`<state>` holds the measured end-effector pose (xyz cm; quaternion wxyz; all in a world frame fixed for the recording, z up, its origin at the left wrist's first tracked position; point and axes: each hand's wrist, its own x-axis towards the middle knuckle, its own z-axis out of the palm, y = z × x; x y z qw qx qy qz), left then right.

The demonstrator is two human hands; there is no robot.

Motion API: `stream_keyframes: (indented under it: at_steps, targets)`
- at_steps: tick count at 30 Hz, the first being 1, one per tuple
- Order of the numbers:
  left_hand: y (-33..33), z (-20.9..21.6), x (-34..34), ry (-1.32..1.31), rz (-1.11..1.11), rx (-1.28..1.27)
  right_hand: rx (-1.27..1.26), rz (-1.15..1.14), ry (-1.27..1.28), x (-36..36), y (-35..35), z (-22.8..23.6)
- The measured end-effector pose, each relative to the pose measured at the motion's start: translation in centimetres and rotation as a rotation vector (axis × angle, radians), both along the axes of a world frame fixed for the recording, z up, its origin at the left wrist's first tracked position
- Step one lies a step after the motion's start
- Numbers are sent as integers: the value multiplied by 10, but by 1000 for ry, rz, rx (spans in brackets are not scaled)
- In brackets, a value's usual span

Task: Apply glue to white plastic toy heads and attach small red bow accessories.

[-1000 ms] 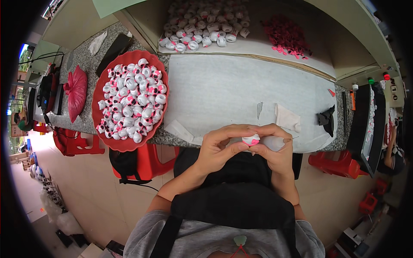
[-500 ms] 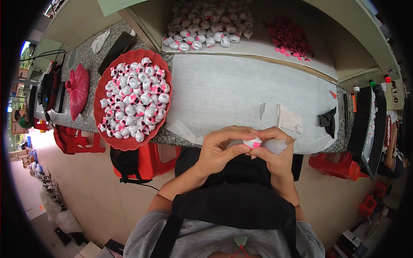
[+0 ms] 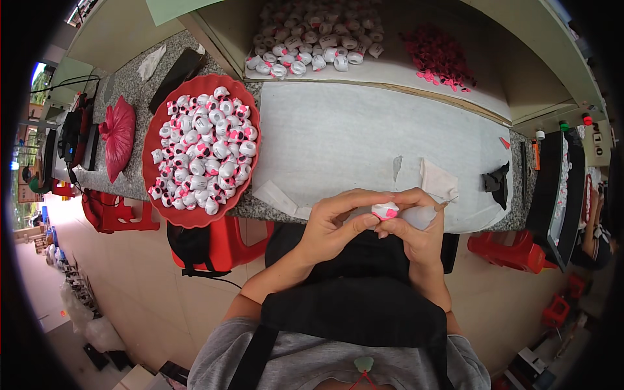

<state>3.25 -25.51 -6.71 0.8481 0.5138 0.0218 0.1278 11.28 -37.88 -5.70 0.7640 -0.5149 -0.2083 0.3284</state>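
Between the fingertips of both hands is a small white-and-pink toy piece (image 3: 385, 211). My left hand (image 3: 330, 224) is closed, its thumb and forefinger pinching the piece from the left. From the other side my right hand (image 3: 422, 240) steadies it with thumb and forefinger. A translucent squeeze bottle (image 3: 421, 216) with a thin tip is tucked in the curled right hand. To the left, a red scalloped basin (image 3: 156, 123) carries a heap of similar white-and-pink toy pieces (image 3: 198, 146).
White paper (image 3: 325, 130) covers the speckled worktop. A folded cloth (image 3: 439, 182) and a black scrap (image 3: 496, 184) lie on it. The shelf behind holds white pieces (image 3: 312, 45) and small pink parts (image 3: 437, 55). A pink plastic bag (image 3: 119, 140) sits beyond the basin.
The toy piece has turned slightly in my fingers, with its pink patch now higher and more to the right. Both hands stay almost in place.
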Motion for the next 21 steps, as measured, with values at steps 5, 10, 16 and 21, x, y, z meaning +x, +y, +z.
stream_keyframes:
  at_steps: [5, 10, 16, 21]
  targets:
    - [-2, -3, -1, -2, 28, 41, -35, 19, -13, 1, 0, 5]
    - [-8, -2, -1, -12, 55, -33, -16, -3, 11, -3, 1, 2]
    - [-12, -2, -1, -46, 100, -57, -5, -21, 9, -4, 3, 1]
    - [-13, -4, 0, -25, 128, -32, -1, -29, 21, -4, 5, 1]
